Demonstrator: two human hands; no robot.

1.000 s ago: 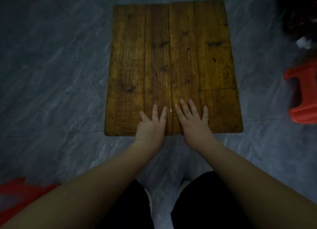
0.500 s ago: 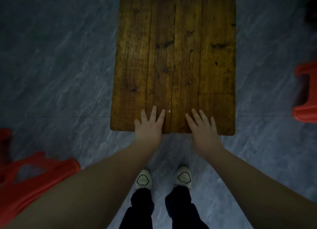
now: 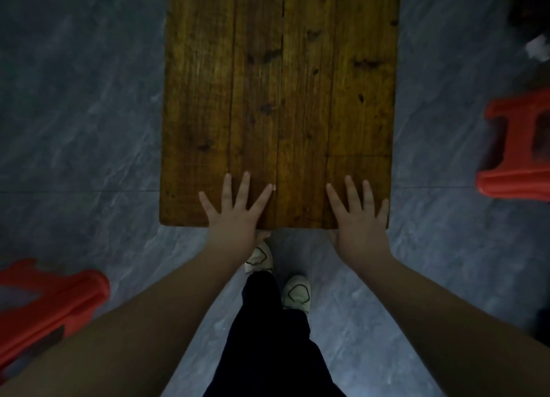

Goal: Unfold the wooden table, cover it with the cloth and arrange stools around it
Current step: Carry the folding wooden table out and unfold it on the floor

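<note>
Wooden table: it is seen from above on the grey floor, its plank top laid out flat with a seam down the middle. The near edge lies just ahead of the person's feet.
Task progress: the unfolding is judged done or all but done, since the top is presented as one level surface. No cloth is seen anywhere, so the covering is left. The stools are not yet placed around the table.
Table edges: the left, right and near edges are shown whole, while the far edge is cut off by the frame.
Open room: bare floor is seen along both long sides, enough, it is judged, for stools to be set there.
Right-side stool: red plastic, well apart from the table's right edge and partly cut off.
Left-side stool: red plastic, near the left forearm and away from the table. Its pose is not clear.
Left hand: it is laid flat on the top by the near edge, fingers straight and spread, nothing gripped. Whether the thumb is hooked under the edge cannot be told.
Right hand: it is laid flat likewise, close to the near right corner.
Shoes: pale, set on the floor just short of the near edge.
</note>
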